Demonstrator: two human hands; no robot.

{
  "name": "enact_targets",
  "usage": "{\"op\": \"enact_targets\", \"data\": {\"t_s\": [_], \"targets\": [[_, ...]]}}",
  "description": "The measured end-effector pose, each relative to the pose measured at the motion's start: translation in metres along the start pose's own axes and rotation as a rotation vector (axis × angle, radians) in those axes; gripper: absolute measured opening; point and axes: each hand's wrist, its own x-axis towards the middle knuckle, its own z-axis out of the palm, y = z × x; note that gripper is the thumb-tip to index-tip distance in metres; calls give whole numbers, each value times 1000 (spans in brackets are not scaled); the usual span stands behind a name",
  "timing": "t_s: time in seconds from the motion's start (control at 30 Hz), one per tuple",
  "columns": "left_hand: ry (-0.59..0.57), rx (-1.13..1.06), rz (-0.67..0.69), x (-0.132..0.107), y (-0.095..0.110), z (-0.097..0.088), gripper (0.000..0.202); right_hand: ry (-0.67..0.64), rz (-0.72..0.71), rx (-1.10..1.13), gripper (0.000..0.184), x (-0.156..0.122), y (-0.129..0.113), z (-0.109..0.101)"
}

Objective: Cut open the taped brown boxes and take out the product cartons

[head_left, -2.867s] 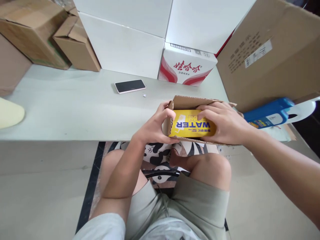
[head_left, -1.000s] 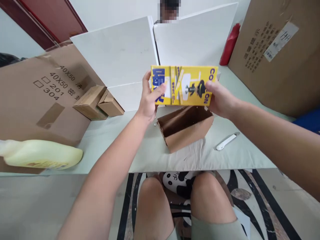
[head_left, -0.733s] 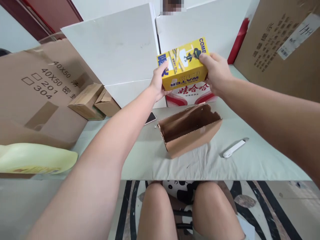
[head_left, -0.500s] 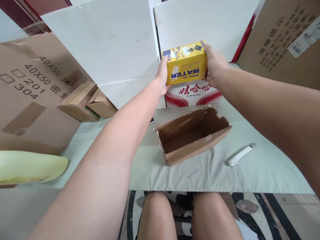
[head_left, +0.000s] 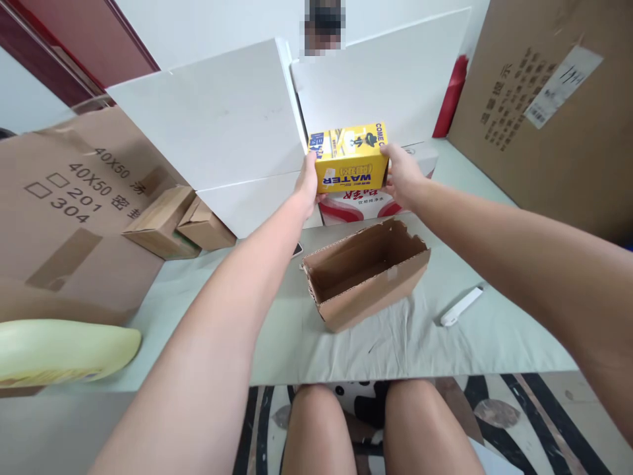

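Observation:
Between my two hands is a yellow box [head_left: 350, 158] printed "WATER" upside down. My left hand [head_left: 308, 181] grips its left end, thumb on the front edge. On its right end, my right hand [head_left: 403, 175] is closed around the corner. The box is at the white-and-red carton [head_left: 359, 209], hiding part of its front; whether it rests on the carton I cannot tell. Nearer to me stands an open-topped brown cardboard box [head_left: 370, 300] with ragged cut edges and nothing visible inside. A white utility knife [head_left: 461, 307] lies to its right on the pale green cloth [head_left: 395, 356].
Big brown cartons stand at the left [head_left: 74, 211] and right [head_left: 554, 138]. Two small cardboard boxes [head_left: 163, 221] sit at the back left. White panels [head_left: 208, 125] rise behind. A pale green bottle-like object [head_left: 64, 349] lies front left. A phone-like corner [head_left: 297, 249] shows beside my left forearm.
My view has tilted up and shifted, showing more of the wall and a blurred patch at the top. Both hands still hold the yellow box, which appears lower and farther away.

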Motion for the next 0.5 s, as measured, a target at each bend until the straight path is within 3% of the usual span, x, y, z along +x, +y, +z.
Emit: {"op": "enact_targets", "data": {"t_s": [0.07,0.13,0.23,0.37,0.5], "targets": [[95,-69,-88,-38,17,6,88,-84,-47,-70,62,-37,-3,-6],[57,-97,-42,-69,40,13,83,-160,-104,-128,64,-77,-7,-13],[-48,-82,114,-99,81,27,74,-188,-219,-115,61,-125,-16,-27],[-171,-13,288,-114,129,56,59,-94,-244,161,58,-146,-30,-58],[-291,-43,225,-118,139,99,56,72,-243,459,50,-150,-25,-90]]}}
